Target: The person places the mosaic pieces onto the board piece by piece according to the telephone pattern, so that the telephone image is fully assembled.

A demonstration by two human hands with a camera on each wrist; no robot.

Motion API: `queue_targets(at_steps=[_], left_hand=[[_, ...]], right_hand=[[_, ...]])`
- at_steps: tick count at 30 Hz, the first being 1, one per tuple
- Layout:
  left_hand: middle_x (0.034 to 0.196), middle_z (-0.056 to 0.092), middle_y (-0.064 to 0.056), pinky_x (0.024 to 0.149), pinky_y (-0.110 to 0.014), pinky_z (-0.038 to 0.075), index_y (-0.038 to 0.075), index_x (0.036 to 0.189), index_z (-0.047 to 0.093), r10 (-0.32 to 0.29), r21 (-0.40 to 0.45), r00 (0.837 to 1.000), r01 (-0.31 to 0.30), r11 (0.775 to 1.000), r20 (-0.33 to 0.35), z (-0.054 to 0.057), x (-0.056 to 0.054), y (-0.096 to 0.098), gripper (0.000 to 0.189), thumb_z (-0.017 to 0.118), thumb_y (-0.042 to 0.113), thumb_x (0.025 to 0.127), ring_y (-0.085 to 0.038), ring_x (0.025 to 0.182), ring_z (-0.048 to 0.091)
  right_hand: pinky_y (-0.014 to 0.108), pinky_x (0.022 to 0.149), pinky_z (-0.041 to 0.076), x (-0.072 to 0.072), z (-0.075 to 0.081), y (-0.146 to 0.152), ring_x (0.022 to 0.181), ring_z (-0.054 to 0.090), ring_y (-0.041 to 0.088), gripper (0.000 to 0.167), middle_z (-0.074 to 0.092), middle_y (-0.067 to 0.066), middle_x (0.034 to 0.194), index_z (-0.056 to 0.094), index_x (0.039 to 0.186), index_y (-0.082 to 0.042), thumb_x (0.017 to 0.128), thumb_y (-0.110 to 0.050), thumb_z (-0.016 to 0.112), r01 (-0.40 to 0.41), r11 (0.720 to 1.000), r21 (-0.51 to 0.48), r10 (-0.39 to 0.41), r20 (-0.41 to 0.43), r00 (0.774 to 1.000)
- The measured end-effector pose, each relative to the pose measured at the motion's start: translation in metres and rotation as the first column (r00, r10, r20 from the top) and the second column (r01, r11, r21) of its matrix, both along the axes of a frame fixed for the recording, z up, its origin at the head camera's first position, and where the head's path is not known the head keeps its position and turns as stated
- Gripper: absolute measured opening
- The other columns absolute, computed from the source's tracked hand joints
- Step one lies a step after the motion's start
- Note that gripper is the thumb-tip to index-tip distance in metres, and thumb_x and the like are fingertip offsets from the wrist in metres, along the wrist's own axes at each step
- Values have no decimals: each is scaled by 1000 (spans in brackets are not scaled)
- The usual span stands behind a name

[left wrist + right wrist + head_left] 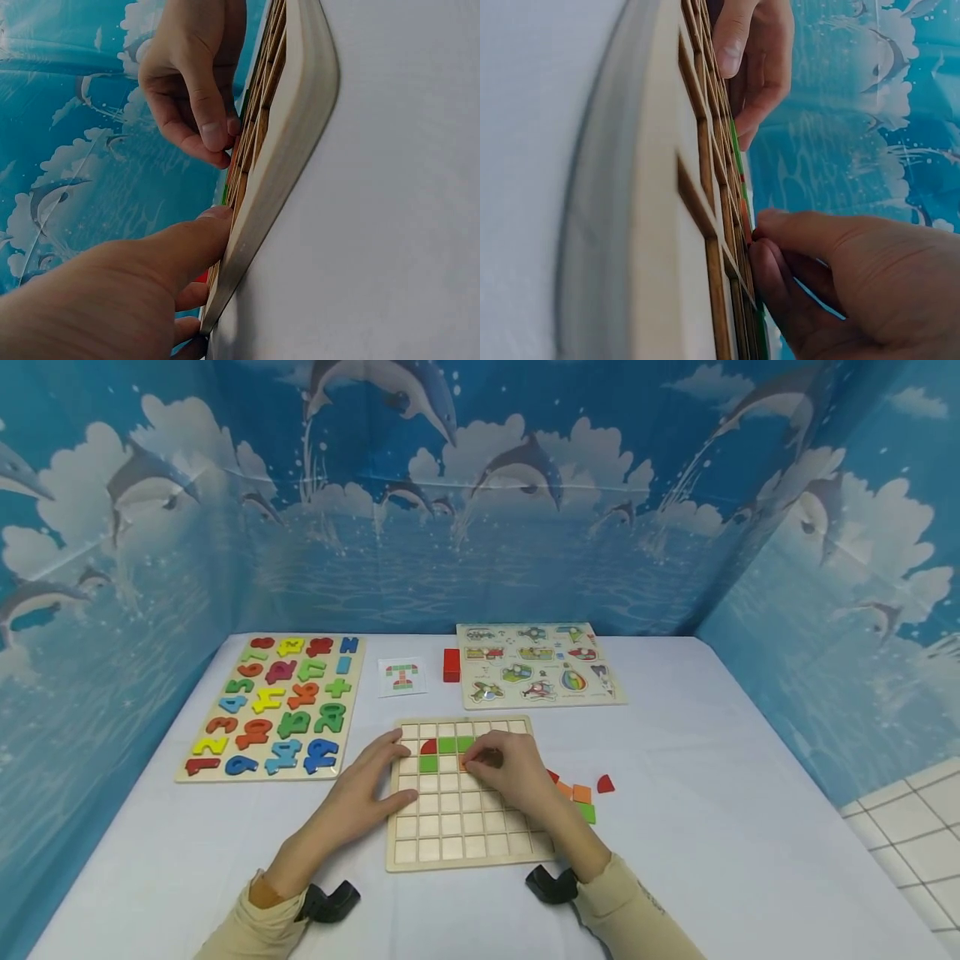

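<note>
A wooden grid board [472, 846] lies in front of me. In its upper left cells sit a red quarter-circle tile [429, 747] and several green square tiles [428, 765]. My right hand [513, 772] pinches an orange tile [462, 764] between thumb and fingertips, at a cell below the green row; the fingers partly cover it. In the right wrist view the fingertips of the right hand [840, 270] meet at the board's surface beside that tile. My left hand [363, 789] rests on the board's left edge, thumb and fingers spread apart.
Loose tiles, including an orange square [582, 794] and a red quarter-circle [605, 784], lie right of the board. Behind it are a pattern card [401, 677], a red block [452, 665] and a vehicle puzzle [543, 697]. A number puzzle [281, 706] lies left.
</note>
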State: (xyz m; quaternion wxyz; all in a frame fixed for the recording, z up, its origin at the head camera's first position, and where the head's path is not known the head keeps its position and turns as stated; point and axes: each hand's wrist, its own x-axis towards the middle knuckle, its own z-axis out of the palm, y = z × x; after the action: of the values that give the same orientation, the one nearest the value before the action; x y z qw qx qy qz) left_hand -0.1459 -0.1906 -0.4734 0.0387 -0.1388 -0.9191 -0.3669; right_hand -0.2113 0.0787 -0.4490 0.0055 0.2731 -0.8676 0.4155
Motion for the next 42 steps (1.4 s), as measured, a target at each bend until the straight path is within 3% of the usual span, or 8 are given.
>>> queue_targets(at_steps=[7, 16, 24, 29, 32, 37, 42], left_hand=[[172, 32, -11, 125, -58, 33, 11, 143, 55, 2, -1, 1000, -2, 1000, 6, -1, -4, 0, 59, 81, 33, 94, -35, 160, 29], [172, 33, -10, 124, -59, 35, 13, 143, 56, 7, 0, 1000, -7, 1000, -8, -5, 1, 1, 59, 82, 32, 93, -35, 159, 30], [172, 33, -7, 122, -60, 37, 15, 144, 55, 13, -17, 1000, -14, 1000, -24, -4, 1, 0, 59, 81, 34, 94, -35, 159, 31], [171, 34, -8, 121, -61, 38, 15, 143, 56, 19, -12, 999, -19, 1000, -31, -4, 1, -1, 59, 81, 34, 94, -35, 158, 32], [172, 34, -8, 122, -61, 38, 15, 144, 55, 11, -6, 1000, -11, 1000, -24, -4, 2, 0, 59, 81, 35, 94, -36, 159, 31], [171, 34, -10, 121, -62, 38, 14, 143, 56, 2, -17, 1000, -2, 1000, -9, -3, 4, 2, 59, 81, 34, 94, -37, 158, 31], [171, 34, -9, 121, -62, 38, 13, 142, 56, 5, -14, 1000, -5, 1000, -17, 0, 4, 0, 56, 81, 32, 94, -37, 158, 32]], right_hand=[[22, 71, 58, -6, -5, 1, 76, 67, 7, 6, 75, -10, 88, 79, 91, -21, 91, -19, 85, 49, 997, -52, -47, 38, 998], [23, 66, 56, 1, -9, 2, 72, 67, 10, 5, 75, -10, 83, 80, 91, -19, 94, -22, 82, 86, 992, -96, -78, 86, 993], [22, 76, 60, 3, 1, 13, 81, 71, 8, 4, 77, -10, 88, 80, 94, -16, 94, -19, 81, 108, 986, -128, -100, 66, 993], [29, 86, 63, 1, 10, 49, 94, 74, 13, 6, 78, -6, 98, 80, 100, -16, 94, -18, 81, 120, 988, -98, -115, 55, 992], [33, 91, 62, 5, 12, 84, 97, 71, 12, 11, 78, -7, 101, 79, 104, -19, 93, -21, 83, 154, 988, -22, -153, 56, 987], [33, 89, 61, 11, 6, 135, 94, 67, 14, 23, 77, -8, 104, 79, 108, -20, 88, -26, 88, 184, 980, 74, -189, 67, 980], [27, 87, 55, 11, 0, 150, 97, 64, 14, 32, 75, -12, 107, 79, 109, -27, 83, -38, 92, 166, 979, 119, -177, 89, 980]])
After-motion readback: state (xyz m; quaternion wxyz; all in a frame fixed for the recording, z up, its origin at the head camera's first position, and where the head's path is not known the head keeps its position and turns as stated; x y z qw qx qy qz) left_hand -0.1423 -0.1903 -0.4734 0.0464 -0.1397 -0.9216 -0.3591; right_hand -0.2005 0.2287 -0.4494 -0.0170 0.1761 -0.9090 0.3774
